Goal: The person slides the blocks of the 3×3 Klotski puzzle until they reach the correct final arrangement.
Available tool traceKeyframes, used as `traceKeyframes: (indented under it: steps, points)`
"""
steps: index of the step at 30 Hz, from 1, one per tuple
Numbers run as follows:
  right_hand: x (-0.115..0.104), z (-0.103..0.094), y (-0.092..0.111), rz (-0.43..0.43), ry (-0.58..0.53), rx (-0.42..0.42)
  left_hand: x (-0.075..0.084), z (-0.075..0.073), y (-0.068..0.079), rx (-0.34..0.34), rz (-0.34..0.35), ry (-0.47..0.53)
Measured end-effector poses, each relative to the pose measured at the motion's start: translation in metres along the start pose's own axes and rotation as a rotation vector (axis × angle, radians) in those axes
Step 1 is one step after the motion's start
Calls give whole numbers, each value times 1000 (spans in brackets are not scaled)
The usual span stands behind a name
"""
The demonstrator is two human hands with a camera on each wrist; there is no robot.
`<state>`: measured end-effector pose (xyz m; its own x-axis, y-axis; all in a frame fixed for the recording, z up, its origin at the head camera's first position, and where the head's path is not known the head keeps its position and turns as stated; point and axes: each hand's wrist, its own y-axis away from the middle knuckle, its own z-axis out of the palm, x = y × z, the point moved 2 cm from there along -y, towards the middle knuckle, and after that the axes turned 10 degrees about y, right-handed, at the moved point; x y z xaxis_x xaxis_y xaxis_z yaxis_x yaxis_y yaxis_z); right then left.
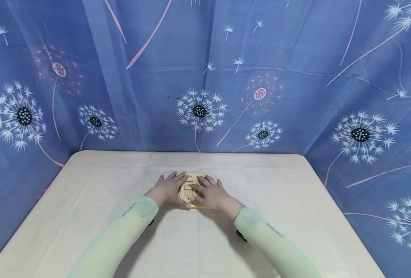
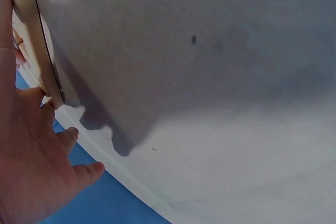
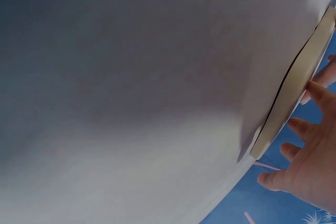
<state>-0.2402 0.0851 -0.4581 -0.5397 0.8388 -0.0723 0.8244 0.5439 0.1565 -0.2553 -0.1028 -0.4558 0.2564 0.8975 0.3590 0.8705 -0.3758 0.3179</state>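
Observation:
A pale wooden number slide puzzle (image 1: 193, 174) lies on the table between both hands. Its square tiles carry black numbers; a 6 tile (image 1: 188, 185) and a 3 tile (image 1: 188, 199) can be read, while others are partly covered by fingers. My left hand (image 1: 168, 189) holds the board's left side, thumb at the near corner and index finger near the far one, the other fingers spread. From the right, my right hand (image 1: 215, 194) reaches over the board with extended fingers touching the tiles. Both wrist views show the puzzle's thick side edge (image 2: 38, 45) low over the cloth.
A cream cloth covers the table (image 1: 87, 231), which has rounded far corners. Blue curtains (image 1: 149, 108) printed with dandelions hang behind and at both sides. Pale green sleeves (image 1: 111, 235) cover both forearms.

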Motion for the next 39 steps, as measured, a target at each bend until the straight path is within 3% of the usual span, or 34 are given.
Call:
traceKeyframes:
  steps: [39]
  points:
    - [-4, 2, 13, -16, -31, -13, 0, 0, 0, -4, -1, -24]
